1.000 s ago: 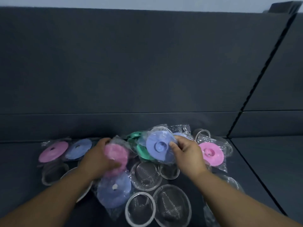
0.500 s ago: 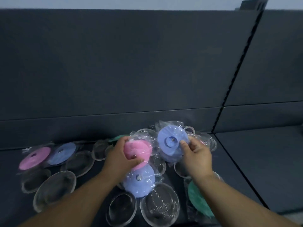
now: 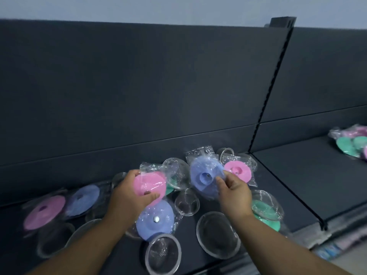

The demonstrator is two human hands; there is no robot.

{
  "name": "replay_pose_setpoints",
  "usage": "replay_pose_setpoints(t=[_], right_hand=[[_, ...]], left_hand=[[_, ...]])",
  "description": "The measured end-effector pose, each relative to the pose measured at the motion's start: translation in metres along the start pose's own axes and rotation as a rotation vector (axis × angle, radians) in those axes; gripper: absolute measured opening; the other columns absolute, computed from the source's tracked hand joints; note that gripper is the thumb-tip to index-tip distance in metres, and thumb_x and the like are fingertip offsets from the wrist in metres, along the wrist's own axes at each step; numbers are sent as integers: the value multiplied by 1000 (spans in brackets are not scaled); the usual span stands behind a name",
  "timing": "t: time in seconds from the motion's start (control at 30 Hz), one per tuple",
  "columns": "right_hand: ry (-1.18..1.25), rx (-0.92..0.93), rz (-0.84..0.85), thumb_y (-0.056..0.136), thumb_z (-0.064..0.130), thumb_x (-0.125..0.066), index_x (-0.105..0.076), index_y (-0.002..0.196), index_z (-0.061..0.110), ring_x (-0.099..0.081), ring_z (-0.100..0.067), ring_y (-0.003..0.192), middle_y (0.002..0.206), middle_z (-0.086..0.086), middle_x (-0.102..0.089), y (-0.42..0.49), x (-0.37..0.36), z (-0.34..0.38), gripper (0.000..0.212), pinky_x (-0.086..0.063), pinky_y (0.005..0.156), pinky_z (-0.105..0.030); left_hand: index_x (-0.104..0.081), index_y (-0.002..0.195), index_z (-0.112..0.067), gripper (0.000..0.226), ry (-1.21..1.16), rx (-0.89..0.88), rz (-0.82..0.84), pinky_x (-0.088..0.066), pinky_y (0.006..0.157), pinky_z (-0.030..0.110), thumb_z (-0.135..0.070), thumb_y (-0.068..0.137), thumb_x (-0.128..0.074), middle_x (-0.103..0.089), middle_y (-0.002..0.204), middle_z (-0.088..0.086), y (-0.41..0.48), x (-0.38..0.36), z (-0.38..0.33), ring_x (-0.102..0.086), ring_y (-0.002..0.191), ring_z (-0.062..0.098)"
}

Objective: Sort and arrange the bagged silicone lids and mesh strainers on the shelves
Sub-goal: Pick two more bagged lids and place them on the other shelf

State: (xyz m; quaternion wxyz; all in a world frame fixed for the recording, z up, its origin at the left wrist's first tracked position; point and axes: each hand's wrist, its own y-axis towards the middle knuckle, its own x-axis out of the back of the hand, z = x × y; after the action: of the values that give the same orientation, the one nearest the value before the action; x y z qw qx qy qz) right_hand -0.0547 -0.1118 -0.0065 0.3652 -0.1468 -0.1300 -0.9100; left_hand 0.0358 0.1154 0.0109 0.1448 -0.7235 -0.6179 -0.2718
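head view: single camera
left hand: grips bagged pink lid, thumb across its front
right hand: pinches bagged blue lid, raised beside the pink lid
shelf: mesh strainers and other bagged lids scattered under both hands

head view | swung right over the last second; pile of bagged lids on the next shelf bay newly in sight | green lid beside right hand, under the forearm half a second ago, now uncovered | rear pink lid behind the held blue lid, hidden then, shows again
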Motion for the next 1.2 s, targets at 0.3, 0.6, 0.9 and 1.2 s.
replay_pose_setpoints(t=[0.3, 0.6, 0.9, 1.2], right_hand=[[34, 31, -134, 91, 16, -59, -66, 79, 23, -56, -5, 61, 65, 8, -65, -35, 24, 12, 16, -47, 64, -25], [63, 85, -147, 92, 18, -58, -67, 89, 35, -59, 11, 68, 74, 17, -69, -31, 86, 6, 20, -41, 59, -3], [-116, 47, -294, 92, 24, -58, -68, 99, 36, -59, 11, 79, 80, 21, -69, -16, 283, -67, 18, -40, 62, -3], [-562, -248, -330, 91, 27, -59, -71, 101, 30, -66, -20, 89, 95, 2, -74, -47, 477, -189, 16, -43, 70, -26]], left_hand=[[-55, 94, -31, 46, -96, -116, 15, -53, 65, 32, -25, 61, -86, -64, 86, -8, 9, 11, -26, -63, 78, 16], [-53, 106, -29, 49, -179, -173, -111, -47, 68, 29, -28, 67, -83, -59, 92, -5, -12, -20, -98, -58, 80, 17], [-50, 94, -38, 47, -201, -327, 146, -50, 73, 33, -22, 66, -83, -60, 90, -8, -82, -198, -210, -59, 83, 18], [-54, 93, -30, 39, -156, -465, 558, -41, 63, 10, -18, 67, -82, -57, 89, -12, -181, -393, -308, -56, 80, 7]])
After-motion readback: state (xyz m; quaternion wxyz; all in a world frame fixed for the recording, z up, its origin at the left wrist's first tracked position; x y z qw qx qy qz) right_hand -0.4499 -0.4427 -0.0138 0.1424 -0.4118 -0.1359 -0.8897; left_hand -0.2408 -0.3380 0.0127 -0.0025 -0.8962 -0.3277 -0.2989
